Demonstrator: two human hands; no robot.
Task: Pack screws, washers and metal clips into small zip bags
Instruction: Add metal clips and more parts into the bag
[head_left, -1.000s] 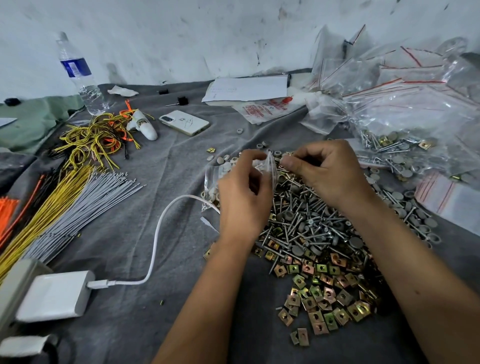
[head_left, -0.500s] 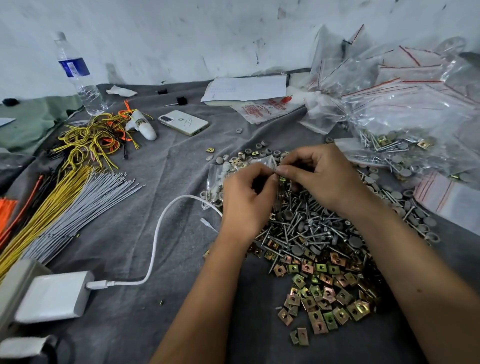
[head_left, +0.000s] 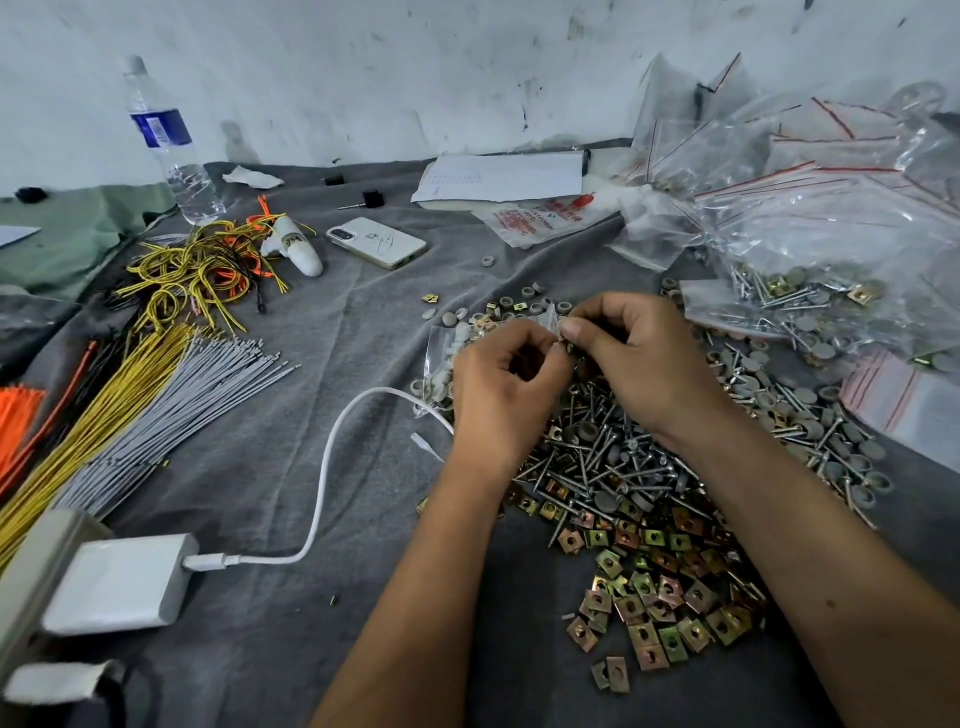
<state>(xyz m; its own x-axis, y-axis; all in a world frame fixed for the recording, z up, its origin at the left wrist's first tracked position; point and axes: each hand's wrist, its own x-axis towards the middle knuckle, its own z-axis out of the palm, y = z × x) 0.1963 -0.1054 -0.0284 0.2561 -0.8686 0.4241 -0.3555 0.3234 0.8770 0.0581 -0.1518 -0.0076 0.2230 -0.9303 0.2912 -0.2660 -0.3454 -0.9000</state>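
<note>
Your left hand (head_left: 506, 382) fingers pinch the small clear plastic zip bag (head_left: 540, 325) | your right hand (head_left: 641, 358) fingers pinch its top edge too | bag held above the pile of silver screws (head_left: 618, 467) on the grey-cloth tabletop (head_left: 291, 426) | brass-coloured square metal clips (head_left: 660, 587) lie nearer you.

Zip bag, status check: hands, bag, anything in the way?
Left hand and right hand both pinch the small zip bag at its top edge. Bag held above the screw pile. Nothing blocking.
</note>
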